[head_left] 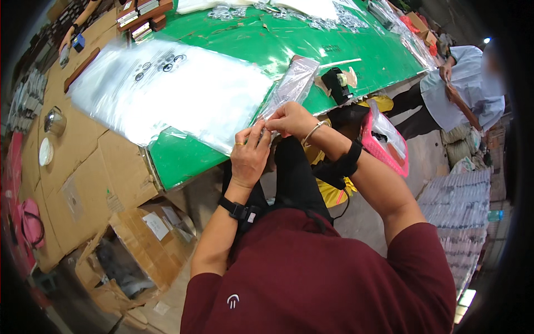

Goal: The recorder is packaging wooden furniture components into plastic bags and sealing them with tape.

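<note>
At the near edge of the green table, a clear plastic bag (290, 84) lies with a long, flat brown piece inside. Both my hands meet at its near end. My left hand (250, 157) is closed, thumb and fingers pinching the bag's end. From the other side, my right hand (291, 121) pinches the same end, fingers bent and closed. My fingers hide exactly how the plastic is folded there. Just left of them spreads a large pile of clear plastic sheets or bags (183, 89), with small dark rings showing on it.
Right of the bag sits a black object (337, 86) on the green table (183, 158). Clear plastic pieces (345, 19) lie at the far side. Cardboard (119, 161) covers the left surface, with a metal cup (54, 121). A pink basket (385, 142) and another person (461, 89) are at right.
</note>
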{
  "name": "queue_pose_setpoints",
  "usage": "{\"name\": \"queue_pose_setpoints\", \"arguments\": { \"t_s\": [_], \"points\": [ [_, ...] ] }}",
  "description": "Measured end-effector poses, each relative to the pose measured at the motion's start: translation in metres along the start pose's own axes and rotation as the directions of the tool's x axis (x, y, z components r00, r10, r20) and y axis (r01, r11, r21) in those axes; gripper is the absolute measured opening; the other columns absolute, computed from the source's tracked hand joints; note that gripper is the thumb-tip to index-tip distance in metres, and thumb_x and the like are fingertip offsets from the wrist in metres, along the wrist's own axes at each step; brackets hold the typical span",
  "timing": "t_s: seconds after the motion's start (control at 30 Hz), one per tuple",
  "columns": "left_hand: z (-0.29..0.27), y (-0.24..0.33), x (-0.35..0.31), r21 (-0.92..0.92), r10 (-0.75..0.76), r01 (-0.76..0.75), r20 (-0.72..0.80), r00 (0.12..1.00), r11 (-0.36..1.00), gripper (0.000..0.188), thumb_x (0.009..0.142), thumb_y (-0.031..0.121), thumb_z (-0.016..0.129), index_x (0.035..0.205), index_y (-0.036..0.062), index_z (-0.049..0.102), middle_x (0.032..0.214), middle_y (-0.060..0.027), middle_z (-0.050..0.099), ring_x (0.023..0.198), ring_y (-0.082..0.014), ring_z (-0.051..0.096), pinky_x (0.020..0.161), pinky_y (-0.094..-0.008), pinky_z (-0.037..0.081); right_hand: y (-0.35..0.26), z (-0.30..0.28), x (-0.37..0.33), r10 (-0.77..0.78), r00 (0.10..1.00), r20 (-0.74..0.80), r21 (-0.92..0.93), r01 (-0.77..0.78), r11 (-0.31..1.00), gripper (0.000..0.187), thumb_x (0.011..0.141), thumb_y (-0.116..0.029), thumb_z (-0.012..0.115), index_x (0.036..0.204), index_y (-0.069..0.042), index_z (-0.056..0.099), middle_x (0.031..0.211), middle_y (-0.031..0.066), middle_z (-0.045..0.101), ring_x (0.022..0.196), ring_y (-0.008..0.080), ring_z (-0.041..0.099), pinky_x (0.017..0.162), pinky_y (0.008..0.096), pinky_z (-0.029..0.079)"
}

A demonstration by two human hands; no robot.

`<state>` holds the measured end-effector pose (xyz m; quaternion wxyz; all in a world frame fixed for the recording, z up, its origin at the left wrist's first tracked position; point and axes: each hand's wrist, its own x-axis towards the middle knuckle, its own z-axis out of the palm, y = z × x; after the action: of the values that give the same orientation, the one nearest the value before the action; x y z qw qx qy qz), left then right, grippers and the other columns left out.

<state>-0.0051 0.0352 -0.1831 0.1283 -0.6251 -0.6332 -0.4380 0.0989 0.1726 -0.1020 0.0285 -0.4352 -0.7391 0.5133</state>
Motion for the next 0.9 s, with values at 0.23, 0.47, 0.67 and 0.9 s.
{"name": "queue_pose_setpoints", "arguments": {
  "t_s": [0.23, 0.47, 0.67, 0.9],
  "points": [
    [0.001, 0.000, 0.002, 0.040, 0.000, 0.001, -0.033, 0.999, 0.999, 0.047, 0.065, 0.002, 0.074, 0.111, 0.0099, 0.068, 0.126, -0.0008, 0.063, 0.102, -0.0246, 0.057, 0.082, -0.0333, 0.053, 0.003, -0.011, -0.008, 0.050, 0.999, 0.003, -0.043, -0.050, 0.998, 0.023, 0.081, -0.020, 0.077, 0.079, 0.002, 0.070, 0.065, 0.0053, 0.065, 0.053, 0.0101, 0.060, 0.048, 0.0235, 0.046],
    [-0.001, 0.000, 0.004, 0.101, -0.027, 0.029, -0.020, 0.999, 0.994, 0.047, 0.066, 0.007, 0.076, 0.112, 0.0136, 0.067, 0.127, 0.0020, 0.062, 0.103, -0.0256, 0.057, 0.091, -0.0374, 0.050, 0.003, -0.009, -0.013, 0.106, 0.993, 0.044, 0.095, -0.110, 0.989, 0.026, 0.084, -0.024, 0.075, 0.081, 0.001, 0.071, 0.065, 0.0047, 0.066, 0.056, 0.0096, 0.062, 0.053, 0.0217, 0.052],
    [-0.008, 0.005, 0.006, 0.115, -0.048, 0.049, -0.009, 0.999, 0.992, 0.048, 0.066, 0.007, 0.077, 0.112, 0.0147, 0.066, 0.128, 0.0015, 0.061, 0.106, -0.0265, 0.055, 0.092, -0.0382, 0.050, 0.008, -0.002, -0.017, 0.105, 0.994, 0.024, 0.178, -0.108, 0.978, 0.025, 0.086, -0.023, 0.076, 0.084, 0.001, 0.070, 0.066, 0.0047, 0.066, 0.056, 0.0100, 0.062, 0.053, 0.0223, 0.052],
    [-0.003, 0.006, 0.001, 0.054, -0.080, 0.081, -0.020, 0.997, 0.995, 0.049, 0.066, 0.005, 0.078, 0.112, 0.0143, 0.065, 0.129, -0.0001, 0.060, 0.106, -0.0283, 0.054, 0.087, -0.0369, 0.052, 0.012, 0.003, -0.022, 0.095, 0.995, 0.013, 0.238, -0.095, 0.967, 0.029, 0.087, -0.024, 0.076, 0.085, 0.003, 0.068, 0.066, 0.0059, 0.066, 0.056, 0.0103, 0.062, 0.051, 0.0230, 0.051]
  ]
}}
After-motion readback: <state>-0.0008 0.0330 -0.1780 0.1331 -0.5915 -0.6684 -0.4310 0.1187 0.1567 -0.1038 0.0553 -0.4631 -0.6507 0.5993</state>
